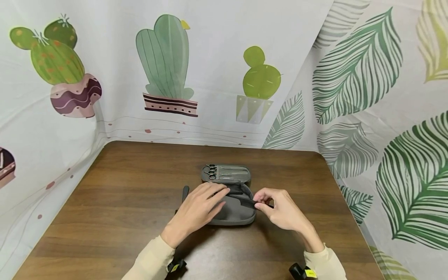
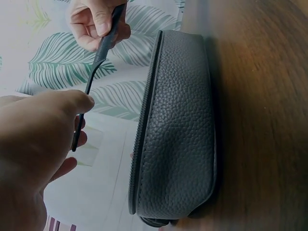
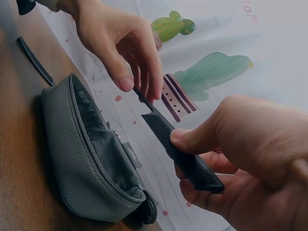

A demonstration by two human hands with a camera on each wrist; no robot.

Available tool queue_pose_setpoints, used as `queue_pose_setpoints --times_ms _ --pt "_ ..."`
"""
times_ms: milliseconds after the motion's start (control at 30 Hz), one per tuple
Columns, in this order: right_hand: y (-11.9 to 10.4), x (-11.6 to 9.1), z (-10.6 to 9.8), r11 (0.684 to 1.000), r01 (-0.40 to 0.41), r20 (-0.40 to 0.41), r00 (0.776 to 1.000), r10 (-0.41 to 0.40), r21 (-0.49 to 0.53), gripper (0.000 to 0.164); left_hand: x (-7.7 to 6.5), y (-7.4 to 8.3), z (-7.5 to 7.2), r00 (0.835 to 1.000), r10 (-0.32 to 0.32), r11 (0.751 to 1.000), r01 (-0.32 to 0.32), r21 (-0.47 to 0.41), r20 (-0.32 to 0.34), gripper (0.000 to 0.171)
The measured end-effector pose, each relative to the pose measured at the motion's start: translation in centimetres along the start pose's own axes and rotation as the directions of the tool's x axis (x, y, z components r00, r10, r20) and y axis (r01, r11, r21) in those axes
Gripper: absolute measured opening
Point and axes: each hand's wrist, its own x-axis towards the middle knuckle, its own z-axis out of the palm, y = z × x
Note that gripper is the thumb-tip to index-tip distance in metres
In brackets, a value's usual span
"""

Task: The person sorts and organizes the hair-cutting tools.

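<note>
A black tail comb (image 3: 185,156) slants above the open grey zip case (image 1: 232,222). My right hand (image 1: 281,208) pinches its toothed part between thumb and fingers. At the other end, the thin tail runs between the thumb and fingers of my left hand (image 1: 197,206), whose fingers are only slightly bent. The left wrist view shows the tail passing behind the left thumb (image 2: 79,100). Textured leather covers the case's outer side (image 2: 178,125), and a dark lining (image 3: 113,159) shows inside.
Several scissors (image 1: 212,171) sit in the case's raised lid (image 1: 246,179) behind clear pockets. A slim dark handle-like piece (image 1: 185,190) lies on the brown wooden table (image 1: 140,186), left of the case. A printed cloth (image 1: 217,77) hangs behind the table.
</note>
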Motion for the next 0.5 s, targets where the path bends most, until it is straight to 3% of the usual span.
queue_pose_setpoints --times_ms 200,500 --pt "-0.11 0.02 0.1 1.0 -0.024 0.006 1.0 0.024 0.011 0.012 -0.14 -0.07 0.2 1.0 0.022 0.999 -0.023 -0.032 -0.016 0.031" --pt "0.04 -0.05 0.43 1.0 -0.022 0.005 1.0 0.022 0.008 0.013 -0.42 0.04 0.1 0.999 0.032 0.999 -0.032 0.016 0.027 0.03"
